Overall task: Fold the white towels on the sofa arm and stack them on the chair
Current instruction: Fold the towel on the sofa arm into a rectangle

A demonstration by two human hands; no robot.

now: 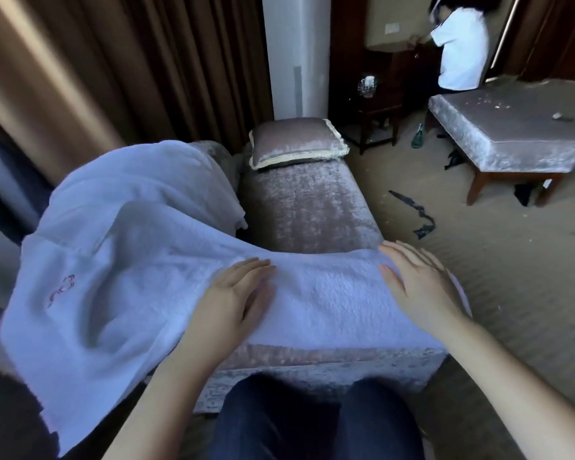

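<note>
Across the lower middle of the frame runs a mauve velvet sofa (306, 207), its seat stretching away to a fringed cushion (296, 142) at the far end. Brown curtains (130, 61) fill the upper left beside a white column (296, 54). Beige carpet (512, 260) covers the right, where a matching velvet ottoman (512, 134) stands on wooden legs. Behind the ottoman, in the upper right corner, is a person in a white shirt (462, 48).

A small red embroidered mark (62, 288) sits on the towel's left part; it cannot be read.

The white towel (130, 260) is thick and rumpled. It drapes from the sofa's raised side at the left down over the near end of the seat. The left hand (236, 293) and the right hand (419, 287) both lie flat on it with fingers straight, gripping nothing.
</note>
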